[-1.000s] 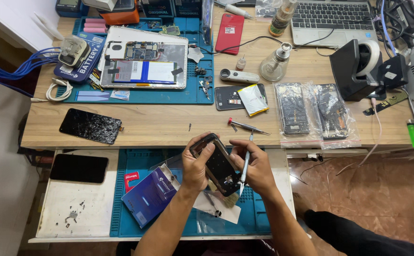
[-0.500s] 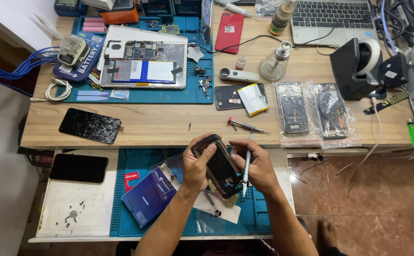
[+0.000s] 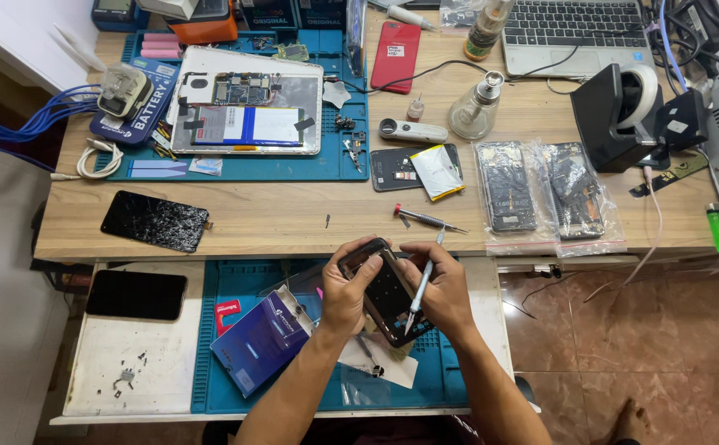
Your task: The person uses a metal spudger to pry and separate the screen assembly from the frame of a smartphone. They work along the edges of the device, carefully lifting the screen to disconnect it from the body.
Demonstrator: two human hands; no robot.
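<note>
Both hands hold a dark opened phone (image 3: 382, 290) over the blue work mat (image 3: 228, 280) on the pull-out shelf. My left hand (image 3: 345, 290) grips the phone's left side and top corner. My right hand (image 3: 440, 290) steadies the right side and pinches a slim white-and-blue tool (image 3: 422, 282) whose tip points down at the phone's lower part. A dark blue booklet-like pack (image 3: 262, 339) lies on the mat just left of my left wrist.
On the wooden bench behind lie a cracked black screen (image 3: 155, 221), a red-handled screwdriver (image 3: 425, 218), an opened tablet (image 3: 248, 112) on a blue mat, bagged phone frames (image 3: 541, 194), a glass bottle (image 3: 476, 107) and a laptop (image 3: 574, 31). A black phone (image 3: 135, 294) rests on the shelf's left.
The phone has been tilted a little and my hands have shifted slightly on it; the tool stays in my right hand, its tip still over the phone.
</note>
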